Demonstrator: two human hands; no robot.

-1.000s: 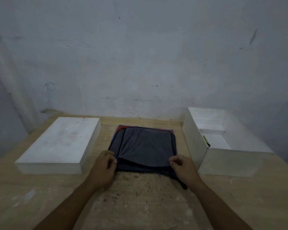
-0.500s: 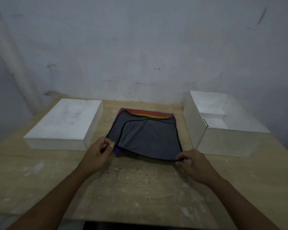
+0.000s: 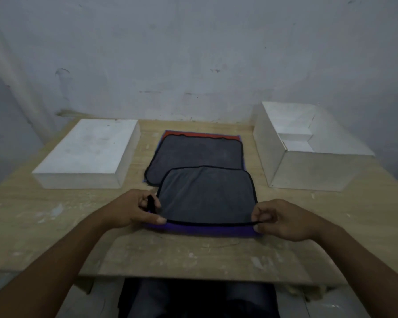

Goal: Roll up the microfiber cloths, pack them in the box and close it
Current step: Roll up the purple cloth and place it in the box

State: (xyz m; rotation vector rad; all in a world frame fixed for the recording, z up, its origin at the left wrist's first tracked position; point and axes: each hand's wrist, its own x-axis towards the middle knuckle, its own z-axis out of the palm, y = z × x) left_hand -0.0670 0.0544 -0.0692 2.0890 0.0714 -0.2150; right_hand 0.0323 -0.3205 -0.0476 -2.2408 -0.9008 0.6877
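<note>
We pinch the near corners of the grey cloth [image 3: 206, 195] at lower centre — left hand [image 3: 133, 208] and right hand [image 3: 283, 220] level, equally near — its near edge running left to right between them, so we judge the roll goes away from us toward the stack [image 3: 193, 152].

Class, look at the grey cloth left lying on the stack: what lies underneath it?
Under the grey cloth an orange cloth shows along the far edge, with a purple sliver at its right side. How many cloths lie beneath is hidden.
</note>
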